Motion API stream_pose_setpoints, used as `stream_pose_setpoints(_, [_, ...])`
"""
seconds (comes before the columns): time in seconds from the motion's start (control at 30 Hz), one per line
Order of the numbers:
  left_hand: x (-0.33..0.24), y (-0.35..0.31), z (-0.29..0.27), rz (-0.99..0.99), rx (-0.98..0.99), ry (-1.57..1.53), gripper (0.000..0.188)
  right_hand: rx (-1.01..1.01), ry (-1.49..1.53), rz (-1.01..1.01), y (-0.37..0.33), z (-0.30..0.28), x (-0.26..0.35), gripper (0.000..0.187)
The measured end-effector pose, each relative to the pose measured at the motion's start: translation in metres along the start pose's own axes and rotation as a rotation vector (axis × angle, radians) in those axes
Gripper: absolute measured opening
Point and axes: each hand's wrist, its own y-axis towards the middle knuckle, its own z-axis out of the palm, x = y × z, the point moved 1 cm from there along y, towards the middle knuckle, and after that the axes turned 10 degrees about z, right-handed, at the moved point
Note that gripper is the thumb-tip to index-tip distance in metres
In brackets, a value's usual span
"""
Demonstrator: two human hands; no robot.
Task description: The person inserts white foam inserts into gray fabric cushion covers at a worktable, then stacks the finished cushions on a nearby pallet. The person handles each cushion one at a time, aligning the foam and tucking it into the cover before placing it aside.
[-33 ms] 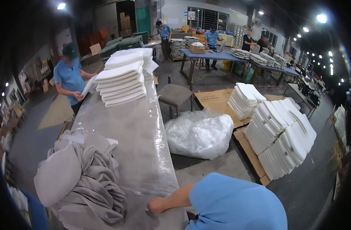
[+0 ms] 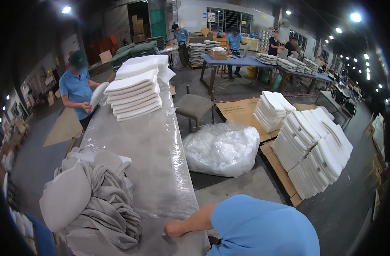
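From the lower right my right arm, in a light blue sleeve, reaches across to the table. My right hand is closed and low on the near part of the table, by its right edge. A small dark sliver shows at its fingertips, too small to name. My left hand is not in view. To the left of my right hand lies a heaped pile of grey fabric, with a rounded grey piece on its left side. Clear plastic film covers the tabletop.
Stacked white foam pads stand at the table's far end. A person at its left holds a pale pad. Right of the table are a chair, a clear plastic bag and foam stacks on cardboard. People work at blue tables behind.
The person at the left has raised and turned the pale pad, so its broad face shows more. My right hand stays in place.
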Motion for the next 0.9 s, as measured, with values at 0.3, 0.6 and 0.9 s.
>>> stream_pose_setpoints(0.3, [-0.012,0.0,-0.006,-0.086,0.079,0.034,0.055,0.076,-0.13,-0.12,0.013,0.009,-0.008,0.029])
stream_pose_setpoints(0.6, [0.03,-0.036,-0.006,-0.284,-0.054,-0.194,0.069,0.11,-0.161,-0.135,0.01,-0.006,-0.004,0.029])
stream_pose_setpoints(0.9, [0.021,-0.038,-0.044,-0.234,-0.026,-0.223,0.059,0.002,-0.194,-0.235,0.018,-0.008,-0.002,0.039])
